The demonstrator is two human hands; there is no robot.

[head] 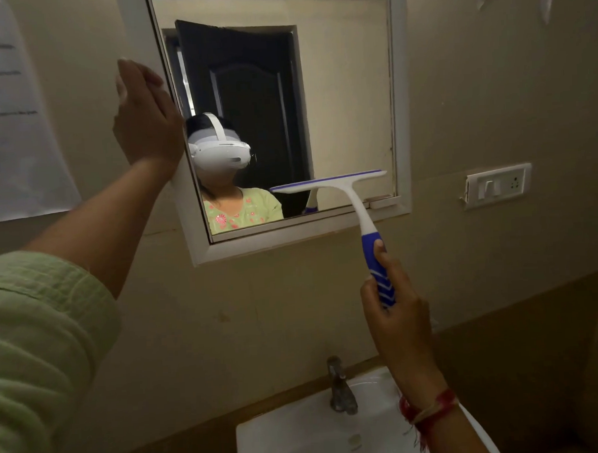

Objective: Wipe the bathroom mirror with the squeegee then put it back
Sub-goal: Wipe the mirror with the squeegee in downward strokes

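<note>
A white-framed bathroom mirror (346, 97) hangs on the beige wall. My right hand (393, 307) grips the blue handle of a white and blue squeegee (355, 203). Its blade lies level against the lower right part of the glass, just above the bottom frame. My left hand (145, 113) rests flat on the mirror's left frame edge, fingers together and pointing up, holding nothing. The glass reflects a person wearing a white headset and a dark door behind.
A white washbasin (300, 438) with a metal tap (340, 389) sits below the mirror. A white switch plate (498, 185) is on the wall to the right. A sheet of paper (16, 129) hangs on the wall at the left.
</note>
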